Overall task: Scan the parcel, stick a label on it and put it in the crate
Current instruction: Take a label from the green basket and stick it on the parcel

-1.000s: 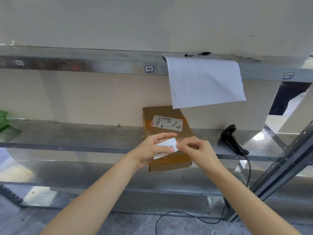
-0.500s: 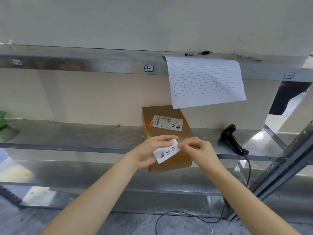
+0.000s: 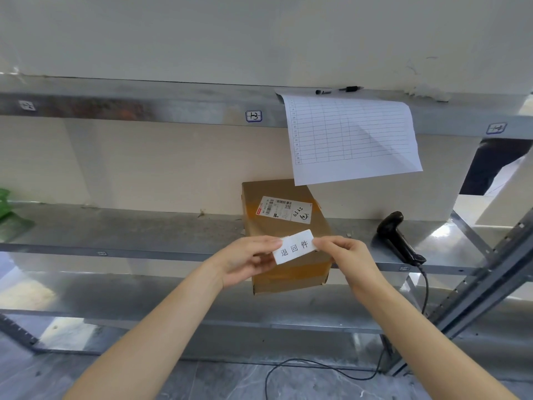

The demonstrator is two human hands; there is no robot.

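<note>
Left hand [image 3: 248, 262] and right hand [image 3: 344, 256] pinch label [image 3: 294, 247] ends, stretched flat over parcel [image 3: 284, 241] for sticking.

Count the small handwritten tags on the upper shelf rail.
3. One tag at the far left of the upper shelf rail, blurred; one mid-rail, left of the hanging sheet; one far right. The sheet may hide another.

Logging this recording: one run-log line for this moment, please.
stage: labelling | both hands hold label over parcel | label not stuck | scanner on shelf
</note>
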